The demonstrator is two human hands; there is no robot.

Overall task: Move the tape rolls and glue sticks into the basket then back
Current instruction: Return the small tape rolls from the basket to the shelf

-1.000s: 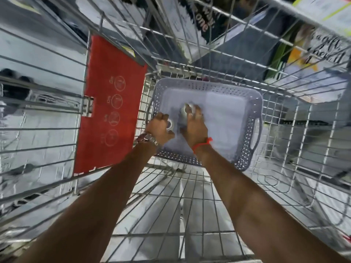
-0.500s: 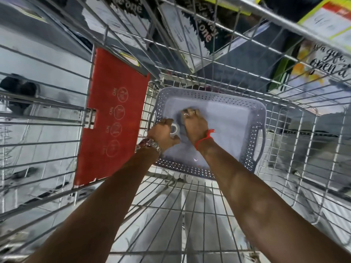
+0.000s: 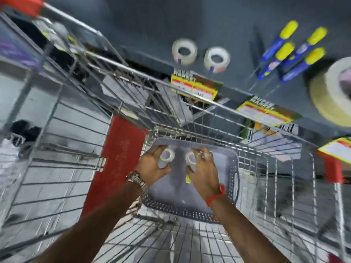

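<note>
A grey perforated basket [image 3: 234, 179] lies in the bottom of a wire shopping trolley [image 3: 190, 103]. Above it my left hand [image 3: 150, 168] grips a small clear tape roll [image 3: 167, 155], and my right hand [image 3: 204, 169] grips a second clear tape roll [image 3: 190, 158]. Both hands are lifted over the basket's far half. On the dark shelf [image 3: 142, 25] beyond the trolley rest two more clear tape rolls [image 3: 184, 51] [image 3: 216, 58] and several blue glue sticks with yellow caps [image 3: 290, 52].
A large wide tape roll [image 3: 334, 90] sits at the shelf's right edge. Yellow and red price labels [image 3: 195, 86] hang along the shelf front. A red flap [image 3: 115, 164] stands on the trolley's left side. Wire walls close in on all sides.
Both hands have risen from the basket floor, each holding a tape roll. The view has tilted up, so the shelf with tape rolls and glue sticks now shows.
</note>
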